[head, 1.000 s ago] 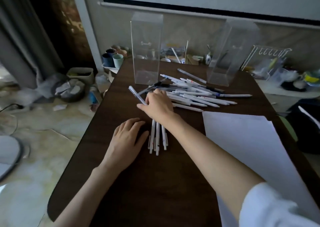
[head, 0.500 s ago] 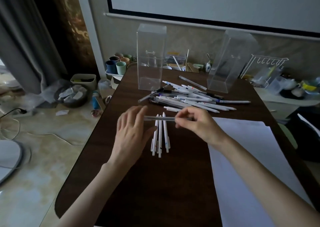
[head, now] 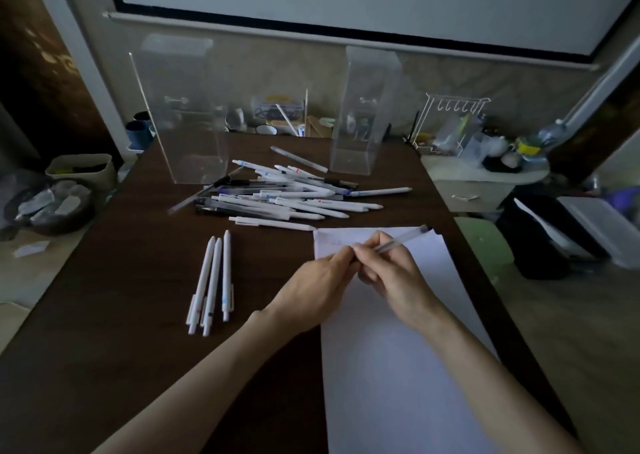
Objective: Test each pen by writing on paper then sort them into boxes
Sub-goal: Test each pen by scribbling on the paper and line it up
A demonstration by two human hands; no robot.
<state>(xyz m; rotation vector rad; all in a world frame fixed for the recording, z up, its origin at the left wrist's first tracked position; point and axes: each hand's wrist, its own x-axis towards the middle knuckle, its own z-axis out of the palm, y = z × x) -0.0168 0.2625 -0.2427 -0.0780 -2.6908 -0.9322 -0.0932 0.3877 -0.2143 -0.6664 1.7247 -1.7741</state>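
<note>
Right hand (head: 391, 273) curled round clear pen (head: 401, 240) barrel, left hand (head: 311, 290) pinches its near end; pen points far-right over far end of paper (head: 398, 367). Pen pile (head: 294, 199) beyond, three white pens (head: 214, 280) left of hands on tabletop (head: 121, 332).

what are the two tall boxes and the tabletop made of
Left tall box and right tall box: clear rigid plastic, probably acrylic, glossy; clutter behind shows through their walls. Tabletop: dark brown wood or wood-look laminate, fairly matte; faint grain streaks show, which of the two is unclear.
</note>
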